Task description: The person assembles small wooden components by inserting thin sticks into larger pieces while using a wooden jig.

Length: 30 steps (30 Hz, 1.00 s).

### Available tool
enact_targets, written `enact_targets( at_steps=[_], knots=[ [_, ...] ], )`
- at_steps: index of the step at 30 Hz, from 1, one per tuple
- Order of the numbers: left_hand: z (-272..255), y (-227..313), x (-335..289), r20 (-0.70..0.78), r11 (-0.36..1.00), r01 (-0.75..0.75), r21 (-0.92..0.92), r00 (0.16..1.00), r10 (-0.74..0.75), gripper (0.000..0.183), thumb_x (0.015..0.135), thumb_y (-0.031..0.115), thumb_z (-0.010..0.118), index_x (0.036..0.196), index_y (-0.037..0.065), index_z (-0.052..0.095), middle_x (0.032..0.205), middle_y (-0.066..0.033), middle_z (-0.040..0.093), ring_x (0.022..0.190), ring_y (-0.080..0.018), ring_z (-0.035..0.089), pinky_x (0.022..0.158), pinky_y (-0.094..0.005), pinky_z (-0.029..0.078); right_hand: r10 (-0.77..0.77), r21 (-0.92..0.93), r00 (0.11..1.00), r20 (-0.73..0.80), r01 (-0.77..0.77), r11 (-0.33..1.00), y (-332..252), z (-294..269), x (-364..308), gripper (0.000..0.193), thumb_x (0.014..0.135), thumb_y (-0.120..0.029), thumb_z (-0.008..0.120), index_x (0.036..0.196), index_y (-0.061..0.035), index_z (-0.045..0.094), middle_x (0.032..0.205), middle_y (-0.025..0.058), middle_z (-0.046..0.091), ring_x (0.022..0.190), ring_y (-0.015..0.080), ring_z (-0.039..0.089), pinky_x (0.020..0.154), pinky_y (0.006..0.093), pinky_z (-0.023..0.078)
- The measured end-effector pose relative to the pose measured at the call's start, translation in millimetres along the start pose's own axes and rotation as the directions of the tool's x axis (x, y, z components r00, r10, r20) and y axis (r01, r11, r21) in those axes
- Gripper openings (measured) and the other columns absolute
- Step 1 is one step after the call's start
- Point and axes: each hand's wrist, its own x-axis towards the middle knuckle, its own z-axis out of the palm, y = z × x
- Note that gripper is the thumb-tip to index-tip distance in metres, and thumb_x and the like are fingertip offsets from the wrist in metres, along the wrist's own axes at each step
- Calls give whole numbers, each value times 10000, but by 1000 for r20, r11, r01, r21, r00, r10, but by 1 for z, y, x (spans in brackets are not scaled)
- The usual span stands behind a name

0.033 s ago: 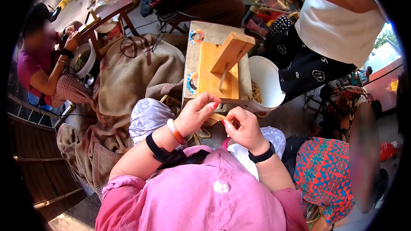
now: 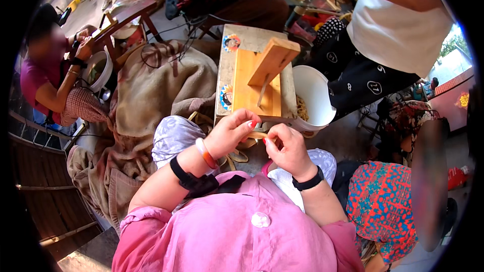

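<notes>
A thin tan strip [image 2: 257,135], its exact kind unclear, stretches between my two hands. My left hand [image 2: 232,132] pinches its left end with the fingertips; a pale bangle and a black wristband sit on that wrist. Closed fingertips of my right hand [image 2: 288,152] grip the strip's other end. Just beyond my hands is a wooden stand [image 2: 272,65] with a tilted upright block and a thin metal rod, resting on a worn wooden bench [image 2: 252,34]. More tan strips [image 2: 237,158] hang or lie below my hands, partly hidden.
Right of the bench stands a white bucket [image 2: 315,95] holding tan pieces. A brown blanket [image 2: 156,83] drapes at the left. A person in a white shirt [image 2: 398,30] stands at far right; another sits at left by a second bucket [image 2: 103,73]. Patterned red cloth [image 2: 380,201] is near my right arm.
My right hand's fingers have shifted slightly, and a little more of the tan strip shows between my hands. My left hand has hardly moved.
</notes>
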Motion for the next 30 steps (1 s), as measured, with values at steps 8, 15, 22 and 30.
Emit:
enact_targets(
  at_steps=[8, 15, 22, 30],
  knots=[
    [-33, 9, 37, -54, 949, 12, 315, 999, 5, 205, 984, 241, 559, 921, 50, 600, 719, 53, 509, 650, -34, 449, 577, -208, 382, 81, 28, 988, -132, -78, 997, 48, 4, 39, 116, 795, 25, 594, 901, -22, 584, 837, 122, 591, 684, 258, 593, 613, 321, 482],
    [-40, -17, 81, -279, 588, 75, 805, 923, 265, 234, 957, 235, 606, 924, 4, 622, 649, 3, 540, 640, -64, 510, 577, -247, 435, 101, -123, 983, -153, -120, 985, 111, 26, 55, 62, 862, -90, 581, 915, -59, 582, 879, 149, 609, 788, 351, 611, 699, 408, 500],
    [-37, 18, 42, -7, 938, 287, -196, 956, -294, 132, 948, 142, 533, 980, 35, 604, 717, 14, 517, 578, -53, 394, 533, -201, 309, 39, -579, 957, -286, -206, 789, 115, -39, 24, 410, 803, -37, 622, 1211, -51, 576, 1305, 167, 545, 1166, 371, 524, 973, 448, 428],
    [-13, 8, 29, 282, 945, 320, -63, 914, -290, 131, 940, 122, 546, 1030, 45, 602, 790, 10, 576, 646, -67, 470, 603, -203, 386, -341, -395, 936, 88, 347, 850, 12, -3, 11, 240, 780, -40, 618, 1020, -53, 619, 906, 80, 592, 840, 269, 579, 761, 388, 473]
  ],
)
